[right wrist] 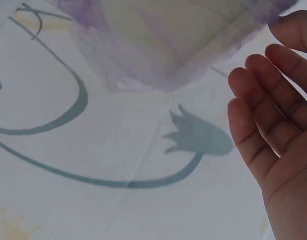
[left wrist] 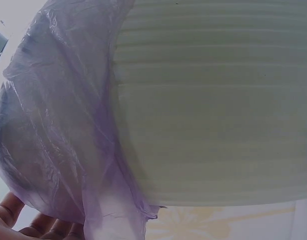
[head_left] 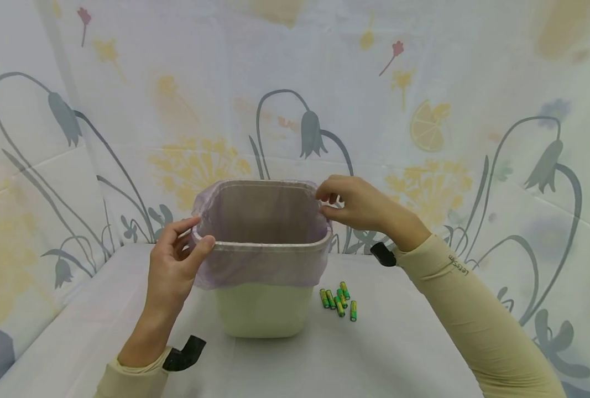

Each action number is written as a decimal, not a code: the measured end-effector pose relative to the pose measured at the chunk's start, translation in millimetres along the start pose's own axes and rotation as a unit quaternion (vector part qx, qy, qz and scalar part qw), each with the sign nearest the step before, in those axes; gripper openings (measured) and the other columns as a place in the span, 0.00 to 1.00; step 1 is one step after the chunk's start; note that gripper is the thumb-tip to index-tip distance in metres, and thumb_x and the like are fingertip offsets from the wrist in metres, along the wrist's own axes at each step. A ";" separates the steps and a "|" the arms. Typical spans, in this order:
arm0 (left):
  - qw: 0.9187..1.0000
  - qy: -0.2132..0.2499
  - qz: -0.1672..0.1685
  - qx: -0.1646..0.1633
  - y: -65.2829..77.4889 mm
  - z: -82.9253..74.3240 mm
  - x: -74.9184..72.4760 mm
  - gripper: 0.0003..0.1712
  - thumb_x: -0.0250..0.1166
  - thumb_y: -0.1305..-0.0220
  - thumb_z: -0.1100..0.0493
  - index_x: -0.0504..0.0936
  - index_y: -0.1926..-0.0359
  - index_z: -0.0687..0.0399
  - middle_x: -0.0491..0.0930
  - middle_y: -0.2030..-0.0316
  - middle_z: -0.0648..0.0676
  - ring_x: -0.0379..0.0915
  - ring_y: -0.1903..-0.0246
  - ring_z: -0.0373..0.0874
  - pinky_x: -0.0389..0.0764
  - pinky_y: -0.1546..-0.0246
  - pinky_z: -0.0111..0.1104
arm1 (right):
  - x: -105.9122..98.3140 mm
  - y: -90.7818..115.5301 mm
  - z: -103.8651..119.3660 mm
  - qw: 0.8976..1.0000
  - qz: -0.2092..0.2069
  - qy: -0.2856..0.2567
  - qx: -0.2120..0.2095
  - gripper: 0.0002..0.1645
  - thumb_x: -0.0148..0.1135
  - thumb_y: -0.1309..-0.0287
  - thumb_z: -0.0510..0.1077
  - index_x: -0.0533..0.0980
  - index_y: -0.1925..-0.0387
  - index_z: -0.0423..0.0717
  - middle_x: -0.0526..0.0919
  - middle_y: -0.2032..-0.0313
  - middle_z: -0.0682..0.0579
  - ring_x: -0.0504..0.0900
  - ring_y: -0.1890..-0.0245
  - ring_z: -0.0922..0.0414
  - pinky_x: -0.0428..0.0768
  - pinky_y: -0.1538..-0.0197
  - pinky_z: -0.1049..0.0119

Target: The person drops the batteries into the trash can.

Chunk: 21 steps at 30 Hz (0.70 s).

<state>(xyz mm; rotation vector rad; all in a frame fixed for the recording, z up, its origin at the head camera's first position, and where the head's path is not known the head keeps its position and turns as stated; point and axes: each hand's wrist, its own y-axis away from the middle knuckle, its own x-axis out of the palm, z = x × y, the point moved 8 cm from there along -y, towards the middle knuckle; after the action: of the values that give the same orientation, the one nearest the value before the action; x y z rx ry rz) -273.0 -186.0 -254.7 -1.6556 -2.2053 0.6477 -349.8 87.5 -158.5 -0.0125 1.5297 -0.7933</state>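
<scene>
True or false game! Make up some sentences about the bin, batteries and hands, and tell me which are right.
The bag folds over the rim of the bin. True.
The batteries lie inside the bin. False: the batteries lie on the table beside the bin.
The left hand touches the bag. True.
The right hand holds a battery. False: the right hand is at the bin's rim.
The bin stands upright. True.

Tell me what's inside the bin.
A thin purple liner shows inside the upper part of the bin. The bottom is hidden by the near side, so I can't tell whether anything lies there.
</scene>
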 end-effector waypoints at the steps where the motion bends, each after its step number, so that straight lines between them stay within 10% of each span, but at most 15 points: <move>1: 1.000 0.000 0.000 0.000 0.0 -0.2 0.2 0.26 0.65 0.38 0.63 0.71 0.40 0.61 0.69 0.43 0.50 0.72 0.50 0.41 0.73 0.55 0.20 | -2.5 4.8 -2.7 1.000 -0.007 -0.001 0.001 0.08 0.65 0.45 0.35 0.79 0.62 0.41 0.80 0.65 0.50 0.77 0.65 0.55 0.77 0.59 0.59; 21: 1.000 0.003 -0.002 -0.001 0.0 1.3 -0.9 0.26 0.66 0.39 0.63 0.71 0.40 0.61 0.69 0.42 0.50 0.72 0.50 0.43 0.73 0.54 0.20 | 84.8 87.3 -56.6 0.991 0.068 -0.025 0.108 0.10 0.66 0.44 0.39 0.79 0.59 0.45 0.80 0.63 0.54 0.77 0.65 0.57 0.77 0.61 0.62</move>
<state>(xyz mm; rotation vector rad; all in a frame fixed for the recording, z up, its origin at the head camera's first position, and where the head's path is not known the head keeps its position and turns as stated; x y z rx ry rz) -273.4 -187.1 -255.8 -1.6505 -2.2054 0.6401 -373.5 140.5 -279.5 0.2289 1.3751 -0.8384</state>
